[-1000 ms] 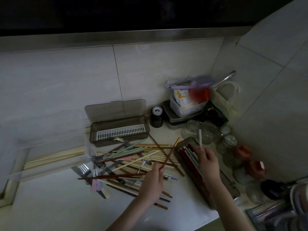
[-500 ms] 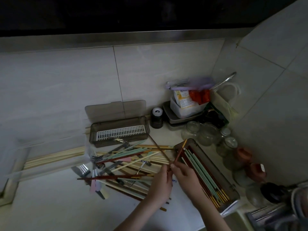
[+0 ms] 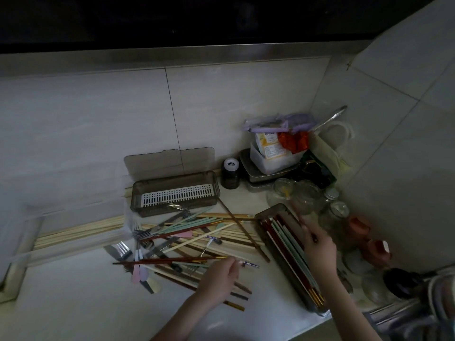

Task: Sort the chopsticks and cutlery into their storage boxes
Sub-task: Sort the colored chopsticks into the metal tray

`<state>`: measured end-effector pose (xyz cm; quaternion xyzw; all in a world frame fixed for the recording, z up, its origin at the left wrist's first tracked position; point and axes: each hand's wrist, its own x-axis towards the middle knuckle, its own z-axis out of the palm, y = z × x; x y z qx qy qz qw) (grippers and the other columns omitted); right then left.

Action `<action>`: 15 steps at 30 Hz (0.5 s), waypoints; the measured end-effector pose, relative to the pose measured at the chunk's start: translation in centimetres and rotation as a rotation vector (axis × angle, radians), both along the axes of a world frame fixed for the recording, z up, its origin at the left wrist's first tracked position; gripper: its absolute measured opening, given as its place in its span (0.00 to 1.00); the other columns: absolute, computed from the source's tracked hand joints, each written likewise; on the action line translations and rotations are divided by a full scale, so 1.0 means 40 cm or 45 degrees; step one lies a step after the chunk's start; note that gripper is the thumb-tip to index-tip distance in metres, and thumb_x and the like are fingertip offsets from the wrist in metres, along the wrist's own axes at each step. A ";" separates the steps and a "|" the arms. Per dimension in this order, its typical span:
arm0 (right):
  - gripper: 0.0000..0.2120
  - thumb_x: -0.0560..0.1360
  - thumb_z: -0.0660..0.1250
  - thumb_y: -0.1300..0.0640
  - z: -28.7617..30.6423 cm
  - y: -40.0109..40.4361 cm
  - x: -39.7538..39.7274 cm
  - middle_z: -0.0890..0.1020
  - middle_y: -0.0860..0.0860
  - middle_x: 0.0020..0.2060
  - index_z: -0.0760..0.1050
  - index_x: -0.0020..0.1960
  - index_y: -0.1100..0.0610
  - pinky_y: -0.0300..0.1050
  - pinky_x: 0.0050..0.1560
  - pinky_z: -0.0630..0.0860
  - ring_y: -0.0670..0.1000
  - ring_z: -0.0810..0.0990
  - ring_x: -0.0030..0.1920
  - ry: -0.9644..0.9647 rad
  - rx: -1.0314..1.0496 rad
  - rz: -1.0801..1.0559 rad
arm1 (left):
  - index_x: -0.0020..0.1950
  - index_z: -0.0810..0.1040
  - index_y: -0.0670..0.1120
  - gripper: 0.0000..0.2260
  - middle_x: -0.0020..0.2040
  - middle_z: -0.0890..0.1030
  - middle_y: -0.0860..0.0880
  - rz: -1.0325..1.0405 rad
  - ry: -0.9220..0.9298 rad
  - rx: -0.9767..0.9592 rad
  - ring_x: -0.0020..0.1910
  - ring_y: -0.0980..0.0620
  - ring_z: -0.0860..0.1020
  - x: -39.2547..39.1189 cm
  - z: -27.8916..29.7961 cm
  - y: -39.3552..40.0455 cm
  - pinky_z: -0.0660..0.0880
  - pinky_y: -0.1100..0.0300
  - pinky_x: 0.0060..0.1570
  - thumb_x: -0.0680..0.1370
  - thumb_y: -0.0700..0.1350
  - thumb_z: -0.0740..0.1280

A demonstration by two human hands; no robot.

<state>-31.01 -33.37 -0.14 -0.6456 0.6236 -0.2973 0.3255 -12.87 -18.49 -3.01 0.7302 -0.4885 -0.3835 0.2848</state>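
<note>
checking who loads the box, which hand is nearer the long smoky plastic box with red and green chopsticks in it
Right. The right hand is over the long smoky plastic box, holding a reddish-brown chopstick; the left hand is off to its left, over the loose pile.

A single wide-angle camera on the person's head looks forward and steeply down into a dim kitchen corner. The white counter [image 3: 73, 308] fills the lower half of the frame, the tiled back wall [image 3: 98, 119] spans the middle, and a side wall [image 3: 398, 119] slants down the right. Straight edges bow near the borders. Both forearms enter from the bottom edge, so the view sits close, within arm's reach of the counter.
</note>
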 end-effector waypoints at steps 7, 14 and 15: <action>0.20 0.79 0.58 0.57 -0.091 0.035 -0.012 0.77 0.61 0.58 0.67 0.71 0.56 0.49 0.53 0.76 0.58 0.78 0.53 0.456 0.156 0.268 | 0.48 0.75 0.49 0.05 0.40 0.80 0.53 0.541 -0.328 -0.096 0.34 0.57 0.77 0.183 -0.049 0.015 0.71 0.64 0.30 0.81 0.46 0.60; 0.25 0.79 0.60 0.53 -0.085 0.064 -0.015 0.71 0.56 0.68 0.59 0.73 0.52 0.58 0.66 0.71 0.57 0.71 0.66 0.206 0.294 0.260 | 0.62 0.77 0.45 0.16 0.59 0.79 0.48 0.455 -0.644 -0.113 0.58 0.48 0.76 0.310 -0.080 -0.026 0.75 0.52 0.57 0.75 0.46 0.69; 0.24 0.79 0.60 0.53 -0.080 0.067 -0.015 0.71 0.56 0.68 0.59 0.73 0.53 0.58 0.65 0.71 0.57 0.72 0.66 0.195 0.313 0.259 | 0.64 0.76 0.46 0.17 0.61 0.78 0.47 0.385 -0.686 -0.051 0.59 0.47 0.76 0.322 -0.086 -0.032 0.74 0.52 0.59 0.76 0.47 0.69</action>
